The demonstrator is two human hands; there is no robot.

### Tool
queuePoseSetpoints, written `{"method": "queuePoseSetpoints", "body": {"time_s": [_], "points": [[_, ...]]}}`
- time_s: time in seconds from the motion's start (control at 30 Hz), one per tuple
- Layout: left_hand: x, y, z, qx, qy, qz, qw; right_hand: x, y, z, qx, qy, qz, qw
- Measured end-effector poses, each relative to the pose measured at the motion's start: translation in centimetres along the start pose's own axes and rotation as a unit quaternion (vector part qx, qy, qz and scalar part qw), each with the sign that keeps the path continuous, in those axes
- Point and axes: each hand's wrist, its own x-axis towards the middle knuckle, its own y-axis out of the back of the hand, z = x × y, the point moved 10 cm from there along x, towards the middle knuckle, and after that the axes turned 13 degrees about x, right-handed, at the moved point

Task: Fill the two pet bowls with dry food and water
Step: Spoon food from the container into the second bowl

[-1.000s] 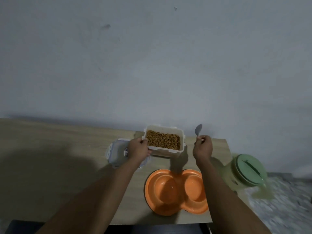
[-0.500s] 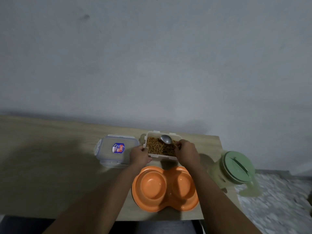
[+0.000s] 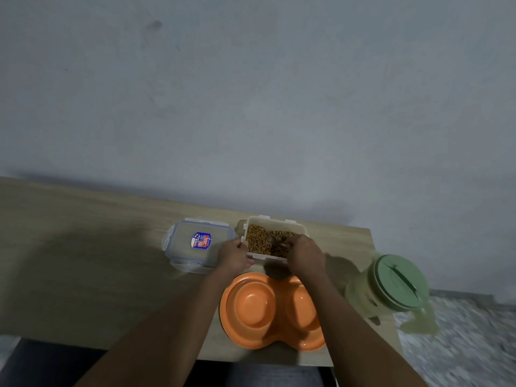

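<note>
Seen from above, looking down at a pale wooden desk [image 3: 83, 247] against a grey wall. Nearest the viewer, an orange double pet bowl [image 3: 268, 311], long axis running left to right, both wells bare; right well partly hidden behind the right forearm, front rim reaching close to the near desk edge. Just beyond it, an open white container [image 3: 275, 238] of brown dry food [image 3: 258, 241], long side also left to right, its near wall close to the far rim of the bowl. Left hand [image 3: 234, 255] closed on the container's near-left corner, thumb along the rim. Right hand [image 3: 305, 255] curled over the near-right part of the container, gripping a spoon [image 3: 272, 241] whose dark bowl end lies down in the kibble, pointing away and leftward; handle mostly covered by the fingers and hard to make out. Left of the container, its clear lid [image 3: 199, 247] with a blue label, lying flat, partly behind the left hand. At far right, a pale pitcher with a green lid [image 3: 396, 283], at the desk's right edge, spout area blurred. Dim light; fine detail soft.
</note>
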Motion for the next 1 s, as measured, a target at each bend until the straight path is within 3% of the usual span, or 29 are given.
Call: {"method": "queuePoseSetpoints", "body": {"time_s": [0.3, 0.7, 1.0], "points": [[0.1, -0.1, -0.6, -0.005, 0.007, 0.027, 1.000, 0.0, -1.1, 0.0, 0.093, 0.000, -0.066, 0.994], [0.2, -0.5, -0.8, -0.042, 0.025, 0.014, 0.999, -0.2, 2.0, 2.6, 0.202, -0.060, -0.012, 0.978], [-0.6, -0.7, -0.8, -0.082, 0.047, 0.012, 0.995, -2.1, 4.4, 2.6, 0.237, -0.051, 0.018, 0.970]]}}
